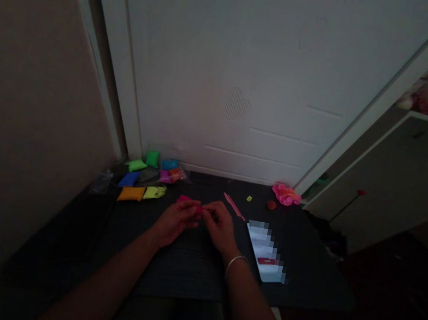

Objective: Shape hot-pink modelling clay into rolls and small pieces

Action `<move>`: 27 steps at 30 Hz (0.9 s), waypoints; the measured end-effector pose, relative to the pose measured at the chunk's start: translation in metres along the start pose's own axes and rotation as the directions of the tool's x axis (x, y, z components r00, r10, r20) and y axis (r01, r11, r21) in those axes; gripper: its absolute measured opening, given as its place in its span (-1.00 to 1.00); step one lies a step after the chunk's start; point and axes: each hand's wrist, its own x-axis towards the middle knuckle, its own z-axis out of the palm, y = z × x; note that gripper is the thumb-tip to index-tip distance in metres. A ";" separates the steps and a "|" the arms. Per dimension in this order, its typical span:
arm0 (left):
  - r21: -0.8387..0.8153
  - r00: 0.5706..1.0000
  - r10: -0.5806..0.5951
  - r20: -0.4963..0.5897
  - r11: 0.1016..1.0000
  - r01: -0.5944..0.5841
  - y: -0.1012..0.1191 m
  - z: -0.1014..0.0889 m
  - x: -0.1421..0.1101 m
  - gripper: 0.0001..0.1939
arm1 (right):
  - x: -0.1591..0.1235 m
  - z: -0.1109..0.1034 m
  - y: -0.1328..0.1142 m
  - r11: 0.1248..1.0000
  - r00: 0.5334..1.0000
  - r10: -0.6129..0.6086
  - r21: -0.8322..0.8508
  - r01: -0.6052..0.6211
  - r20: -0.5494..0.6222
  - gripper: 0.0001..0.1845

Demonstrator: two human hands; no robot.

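Note:
Both of my hands meet over the middle of the dark table, pinching a small lump of pink modelling clay [199, 210] between them. My left hand [176, 222] has its fingers curled around the clay's left side. From the right, my right hand [220, 226] presses it between thumb and fingertips; a bracelet [235, 263] circles that wrist. Just behind the left fingers lies a deeper pink piece [183, 198], partly covered, so I cannot tell whether it is clay or a packet. The picture is dim and the clay's exact shape is unclear.
Several coloured clay packets, including an orange one [130, 194] and a green one [152, 158], lie at the back left. Pink tools [234, 206], a yellow bit [249, 198], a reddish-brown lump [271, 205], a pink frilly item [286, 195] and a lit screen [260, 245] are rightward. A white panel [213, 71] stands behind.

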 end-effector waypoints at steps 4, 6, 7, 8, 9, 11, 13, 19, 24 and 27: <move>-0.051 0.999 0.045 -0.025 0.998 -0.046 -0.002 0.001 0.002 -0.82 | -0.001 0.000 0.001 0.998 0.998 -0.023 -0.065 0.019 -0.061 -0.88; -0.073 0.997 0.065 -0.047 0.995 -0.068 -0.003 0.002 0.003 -0.84 | -0.002 0.000 0.002 0.994 0.995 -0.055 -0.096 0.048 -0.077 -0.87; -0.082 0.996 0.073 -0.055 0.994 -0.078 -0.003 0.003 0.003 -0.84 | -0.003 0.000 0.002 0.992 0.995 -0.073 -0.111 0.065 -0.072 -0.87; -0.088 0.995 0.082 -0.058 0.992 -0.087 -0.004 0.003 0.003 -0.84 | -0.003 0.000 0.002 0.989 0.994 -0.089 -0.128 0.081 -0.062 -0.87; -0.089 0.994 0.091 -0.057 0.991 -0.096 -0.004 0.004 0.003 -0.84 | -0.004 0.000 0.002 0.984 0.993 -0.103 -0.148 0.095 -0.049 -0.87; -0.081 0.993 0.111 -0.046 0.990 -0.115 -0.005 0.006 0.002 -0.84 | -0.005 0.000 0.001 0.972 0.993 -0.120 -0.205 0.112 -0.024 -0.86; -0.067 0.990 0.133 -0.036 0.989 -0.135 -0.005 0.007 0.001 -0.85 | -0.005 0.000 0.001 0.956 0.992 -0.129 -0.267 0.122 -0.008 -0.85; -0.058 0.987 0.159 -0.015 0.985 -0.160 -0.006 0.007 0.002 -0.87 | -0.006 -0.001 0.000 0.918 0.988 -0.152 -0.369 0.144 0.008 -0.85; -0.061 0.985 0.169 -0.021 0.984 -0.170 -0.006 0.008 0.002 -0.86 | -0.006 0.000 -0.001 0.893 0.986 -0.166 -0.423 0.154 0.008 -0.84; -0.055 0.983 0.175 -0.050 0.983 -0.178 -0.006 0.009 0.002 -0.85 | -0.006 -0.001 -0.003 0.872 0.984 -0.172 -0.460 0.169 0.037 -0.82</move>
